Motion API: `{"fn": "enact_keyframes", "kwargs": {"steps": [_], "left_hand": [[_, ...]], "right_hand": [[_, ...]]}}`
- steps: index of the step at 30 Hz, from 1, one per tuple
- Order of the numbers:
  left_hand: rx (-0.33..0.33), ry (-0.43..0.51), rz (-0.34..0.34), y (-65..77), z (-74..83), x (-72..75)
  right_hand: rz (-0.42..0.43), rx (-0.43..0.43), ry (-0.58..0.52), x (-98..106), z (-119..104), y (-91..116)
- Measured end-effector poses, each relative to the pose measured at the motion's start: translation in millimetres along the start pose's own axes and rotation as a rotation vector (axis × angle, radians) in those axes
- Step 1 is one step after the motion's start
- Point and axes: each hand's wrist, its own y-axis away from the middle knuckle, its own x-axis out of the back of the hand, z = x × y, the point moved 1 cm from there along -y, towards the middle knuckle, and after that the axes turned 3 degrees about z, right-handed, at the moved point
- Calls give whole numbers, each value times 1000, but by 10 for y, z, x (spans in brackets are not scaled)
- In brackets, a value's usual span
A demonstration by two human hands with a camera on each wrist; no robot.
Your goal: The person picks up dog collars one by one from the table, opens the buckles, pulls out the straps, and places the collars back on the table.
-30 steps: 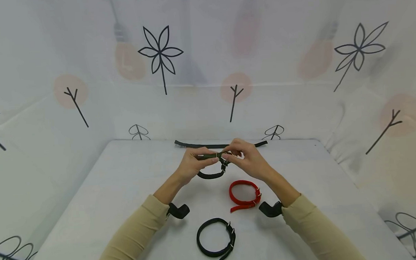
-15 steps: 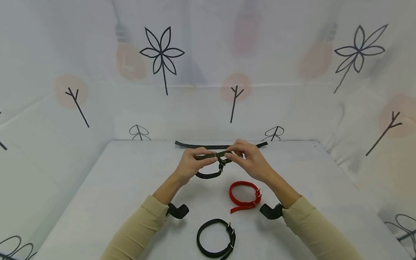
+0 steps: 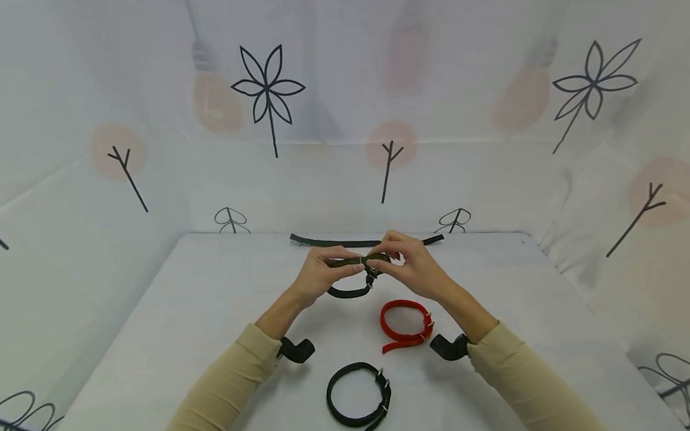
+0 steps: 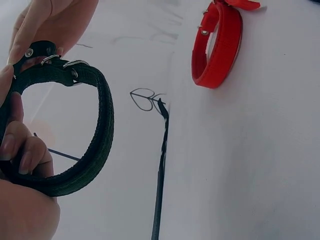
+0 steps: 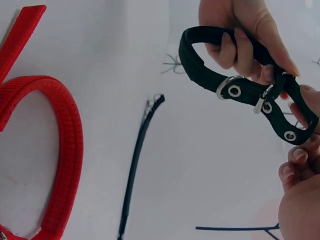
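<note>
Above the far part of the table, a dark green buckled collar (image 3: pixel 349 293) is bent into a loop between both hands. My left hand (image 3: pixel 315 277) holds the band, with its fingers passing inside the loop in the left wrist view. With thumb and fingertips my right hand (image 3: pixel 415 267) pinches the strap's end section, which curves back near the buckle. In the right wrist view the collar (image 5: pixel 200 70) shows metal eyelets, a D-ring and the buckle. Fingertips hide part of the strap's end there.
On the white table (image 3: pixel 212 347) a red collar (image 3: pixel 385 322) lies looped below the hands. Nearer to me is a black looped collar (image 3: pixel 330 397) with metal fittings. A dark strap (image 3: pixel 334 242) lies straight along the back edge, partly behind the hands.
Both hands keep their hold on the green collar. My right fingertips have shifted slightly left and down along the strap, and the hanging loop has swung a little right since half a second ago.
</note>
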Motion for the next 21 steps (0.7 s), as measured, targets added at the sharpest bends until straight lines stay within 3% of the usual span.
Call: {"fn": "enact_keyframes", "kwargs": {"steps": [5,12,16,21], "left_hand": [[10,8,1,-3,10,5],[39,-12,58,9,27,70],[52,-23,73,19,31,87],[97,-59,120,27,30,94]], "right_hand": [[15,1,16,13,3,5],[105,-32,44,133,56,14],[117,-34,54,175,80,12],[127,-97,93,208,98,24]]}}
